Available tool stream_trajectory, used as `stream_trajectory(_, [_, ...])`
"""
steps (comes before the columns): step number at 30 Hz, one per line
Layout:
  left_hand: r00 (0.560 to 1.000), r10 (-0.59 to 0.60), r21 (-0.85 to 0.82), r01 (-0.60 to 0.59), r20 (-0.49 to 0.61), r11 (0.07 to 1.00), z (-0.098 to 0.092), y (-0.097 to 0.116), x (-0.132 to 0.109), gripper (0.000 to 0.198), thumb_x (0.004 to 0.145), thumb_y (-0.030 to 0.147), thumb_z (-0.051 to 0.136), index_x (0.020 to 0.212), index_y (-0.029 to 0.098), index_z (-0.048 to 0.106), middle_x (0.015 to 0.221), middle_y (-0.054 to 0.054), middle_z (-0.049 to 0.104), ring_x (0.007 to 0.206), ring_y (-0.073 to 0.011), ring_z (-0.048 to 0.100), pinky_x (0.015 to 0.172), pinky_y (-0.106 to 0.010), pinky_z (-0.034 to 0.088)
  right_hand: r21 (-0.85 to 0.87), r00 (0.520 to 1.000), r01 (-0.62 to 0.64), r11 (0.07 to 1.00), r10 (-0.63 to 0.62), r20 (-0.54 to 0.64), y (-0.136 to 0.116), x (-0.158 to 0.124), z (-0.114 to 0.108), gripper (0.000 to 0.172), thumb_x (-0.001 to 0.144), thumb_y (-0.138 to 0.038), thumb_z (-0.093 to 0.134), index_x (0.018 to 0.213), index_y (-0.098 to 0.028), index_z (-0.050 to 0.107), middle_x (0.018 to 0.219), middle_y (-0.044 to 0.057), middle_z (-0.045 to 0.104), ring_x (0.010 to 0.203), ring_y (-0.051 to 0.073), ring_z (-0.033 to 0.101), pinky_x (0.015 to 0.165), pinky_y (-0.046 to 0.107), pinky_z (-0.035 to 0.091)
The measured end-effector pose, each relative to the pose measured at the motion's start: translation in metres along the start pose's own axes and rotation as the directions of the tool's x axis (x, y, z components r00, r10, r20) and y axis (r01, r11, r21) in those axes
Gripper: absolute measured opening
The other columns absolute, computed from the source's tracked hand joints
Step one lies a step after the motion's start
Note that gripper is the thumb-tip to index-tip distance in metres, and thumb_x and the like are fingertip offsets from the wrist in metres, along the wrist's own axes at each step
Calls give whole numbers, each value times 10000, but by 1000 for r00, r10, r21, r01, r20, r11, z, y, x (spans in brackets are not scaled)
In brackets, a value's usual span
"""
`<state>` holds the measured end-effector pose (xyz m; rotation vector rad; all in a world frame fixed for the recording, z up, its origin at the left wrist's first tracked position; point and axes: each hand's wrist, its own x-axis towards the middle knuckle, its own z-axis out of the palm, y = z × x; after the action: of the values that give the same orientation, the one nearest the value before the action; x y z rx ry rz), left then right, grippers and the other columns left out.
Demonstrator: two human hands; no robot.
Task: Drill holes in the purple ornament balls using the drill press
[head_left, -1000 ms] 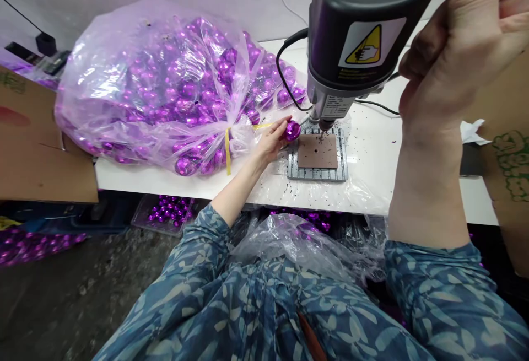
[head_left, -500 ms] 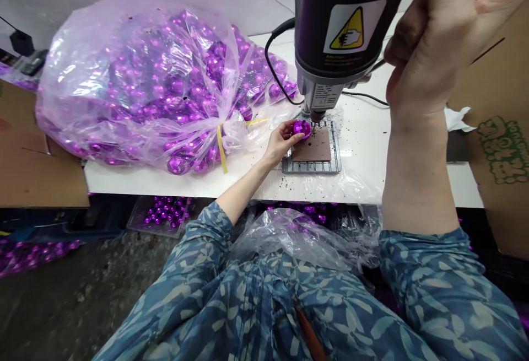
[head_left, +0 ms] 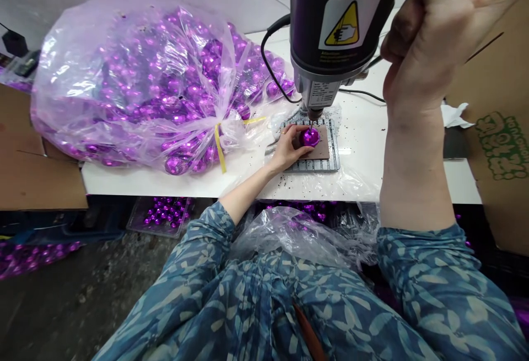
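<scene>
My left hand point(head_left: 289, 149) grips a shiny purple ball point(head_left: 309, 137) and holds it on the brown pad point(head_left: 323, 146) of the drill's metal base plate point(head_left: 335, 160). The bit of the grey bench drill point(head_left: 334, 25) stands right over the ball and seems to touch its top. My right hand point(head_left: 433, 30) is raised at the upper right, fingers curled round a lever beside the drill head; most of the lever is hidden.
A big clear plastic bag of purple balls point(head_left: 140, 85), tied with a yellow strip, lies on the white table point(head_left: 372, 146) at the left. Cardboard boxes point(head_left: 496, 129) stand at both sides. Clear plastic point(head_left: 297, 234) lies on my lap, with more purple balls in a tray point(head_left: 165, 212) below.
My left hand carried the purple ball rightwards from beside the plate onto the brown pad under the bit. The view shifted slightly, and the right hand stayed on the lever.
</scene>
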<state>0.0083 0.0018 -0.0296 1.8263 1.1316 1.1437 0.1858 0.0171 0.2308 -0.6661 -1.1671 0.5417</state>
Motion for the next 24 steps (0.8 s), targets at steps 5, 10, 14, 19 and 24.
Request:
stream_trajectory(5, [997,44,-109,-38,57,993,9,3,-5,625,966,479,843,1466,253,543,1511,-150,672,1404,-314,691,1232,-589,578,16,1000,-2,1000,2,4,-4,-1,2,514,651,-674,692,699,-224,450,472,-111,268,420,-7,368,427,119,281])
stream_trajectory(10, [998,33,-49,-31,56,998,9,4,-5,619,995,555,798,1469,266,526,1558,-158,639,1463,-337,652,1252,-605,554,19,1000,8,1000,-8,0,-4,-3,3,600,507,-773,595,697,-221,454,456,-113,288,400,-17,315,418,127,250])
stream_trajectory(14, [998,27,-76,-22,55,997,11,1,-4,593,1011,575,769,1457,262,536,1469,-142,685,1389,-324,694,1206,-569,588,51,997,80,995,-79,-27,0,-11,1,521,639,-680,685,723,-192,518,460,-115,311,387,-16,350,404,151,193])
stream_trajectory(19, [1000,18,-112,-16,18,994,16,-4,-5,602,980,561,815,1422,260,539,1434,-134,703,1352,-312,713,1201,-571,592,77,976,205,976,-199,-84,14,-26,-8,468,784,-619,715,748,-169,593,501,-107,311,371,-23,372,400,190,135])
stream_trajectory(24, [1000,-9,-120,10,8,993,18,-4,-6,595,969,527,838,1408,256,541,1422,-130,710,1348,-303,706,1199,-560,582,58,949,296,953,-287,-131,31,-41,-17,407,894,-549,722,826,-150,679,688,-76,567,420,-63,405,453,177,192])
